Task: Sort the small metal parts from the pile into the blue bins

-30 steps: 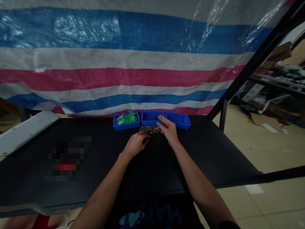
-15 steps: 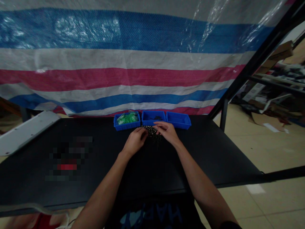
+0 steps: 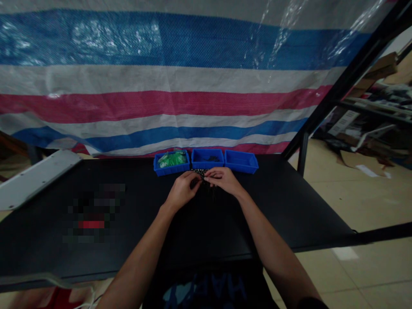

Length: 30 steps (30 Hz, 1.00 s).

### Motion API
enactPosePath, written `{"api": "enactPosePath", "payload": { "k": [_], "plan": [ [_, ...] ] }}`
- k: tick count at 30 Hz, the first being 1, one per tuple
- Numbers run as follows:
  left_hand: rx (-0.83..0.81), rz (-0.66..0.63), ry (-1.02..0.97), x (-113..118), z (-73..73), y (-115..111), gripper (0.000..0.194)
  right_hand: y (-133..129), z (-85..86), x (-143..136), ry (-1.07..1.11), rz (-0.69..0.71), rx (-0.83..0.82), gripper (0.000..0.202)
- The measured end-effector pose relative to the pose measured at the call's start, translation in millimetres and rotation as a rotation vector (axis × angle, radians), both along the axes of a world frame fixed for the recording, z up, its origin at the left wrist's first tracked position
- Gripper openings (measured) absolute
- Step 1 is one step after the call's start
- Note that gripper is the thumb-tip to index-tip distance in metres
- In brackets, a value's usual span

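Note:
My left hand [image 3: 184,187] is closed, its fingertips pinched over a pile of small shiny metal pieces [image 3: 198,171]. Against its fingertips is my right hand [image 3: 222,179], also closed; whatever either pinch holds is too small to make out. Behind the pile stand three blue bins side by side. Green and clear plastic pieces [image 3: 174,159] fill the left bin [image 3: 172,171]. A few dark small parts lie in the middle bin [image 3: 207,164]. Nothing shows inside the right bin [image 3: 241,162].
The bins stand at the back of the black table [image 3: 135,231], before a striped tarp [image 3: 180,103]. A white panel [image 3: 38,178] lies at the far left, near a blurred patch. A black metal frame [image 3: 302,154] rises at the right.
My right hand has moved slightly left and down from the middle bin's front, its fingers closing and meeting my left fingertips. My left hand has barely moved.

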<state>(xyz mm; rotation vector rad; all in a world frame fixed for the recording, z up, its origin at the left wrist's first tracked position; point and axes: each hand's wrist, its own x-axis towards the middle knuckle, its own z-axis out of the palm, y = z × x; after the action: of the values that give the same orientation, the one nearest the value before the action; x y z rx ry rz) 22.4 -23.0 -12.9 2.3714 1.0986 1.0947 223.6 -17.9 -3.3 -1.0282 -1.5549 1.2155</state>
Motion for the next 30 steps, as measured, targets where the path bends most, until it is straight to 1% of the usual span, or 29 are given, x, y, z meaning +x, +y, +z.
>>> {"api": "enactPosePath", "payload": {
  "k": [3, 4, 6, 8, 10, 11, 13, 15, 17, 20, 22, 25, 27, 30],
  "plan": [
    [-0.031, 0.011, 0.102, -1.3, 0.7, -0.8, 0.006, 2.8, -1.0, 1.3, 0.005, -0.040, -0.006, 0.023],
    [-0.040, 0.015, 0.147, -1.8, 0.6, -0.9, 0.007, 4.3, -1.4, 1.2, 0.016, -0.086, 0.005, 0.024],
    [-0.059, 0.013, 0.225, -2.7, -0.3, -0.9, 0.009, 7.9, -2.6, 0.3, 0.066, -0.226, 0.047, 0.029],
    [-0.080, 0.001, 0.271, -2.6, -2.3, -0.4, 0.009, 11.2, -3.7, -1.0, 0.122, -0.353, 0.080, 0.042],
    [-0.102, -0.011, 0.289, -1.8, -4.7, 0.3, 0.008, 13.2, -4.8, -1.6, 0.142, -0.407, 0.078, 0.059],
    [-0.109, -0.013, 0.294, -1.3, -5.8, 0.7, 0.008, 13.8, -5.4, -1.4, 0.137, -0.405, 0.065, 0.065],
    [-0.110, -0.008, 0.302, -0.6, -7.2, 1.4, 0.009, 14.2, -6.4, 0.0, 0.121, -0.383, 0.047, 0.070],
    [-0.093, -0.004, 0.302, -0.2, -7.2, 1.7, 0.009, 14.3, -7.3, 2.1, 0.106, -0.358, 0.053, 0.065],
    [-0.075, -0.003, 0.277, -0.3, -5.7, 1.7, 0.009, 14.0, -7.5, 3.8, 0.083, -0.336, 0.065, 0.053],
    [-0.064, -0.008, 0.160, -0.5, -2.1, 1.3, 0.010, 11.2, -5.4, 4.5, 0.021, -0.285, 0.067, 0.037],
    [-0.060, -0.005, 0.054, -0.3, -0.2, 1.1, 0.008, 7.5, -2.9, 3.7, -0.024, -0.221, 0.067, 0.032],
    [-0.057, 0.006, -0.086, 0.1, 0.3, 1.3, 0.010, 1.8, 0.2, 1.4, -0.071, -0.081, 0.071, 0.030],
    [-0.061, 0.006, -0.146, 0.4, -0.5, 1.6, 0.011, -0.4, 0.7, -0.4, -0.078, -0.001, 0.057, 0.030],
    [-0.073, -0.001, -0.180, 0.8, -1.6, 1.5, 0.010, -1.0, 0.2, -2.5, -0.039, 0.048, 0.017, 0.030]
  ]
}}
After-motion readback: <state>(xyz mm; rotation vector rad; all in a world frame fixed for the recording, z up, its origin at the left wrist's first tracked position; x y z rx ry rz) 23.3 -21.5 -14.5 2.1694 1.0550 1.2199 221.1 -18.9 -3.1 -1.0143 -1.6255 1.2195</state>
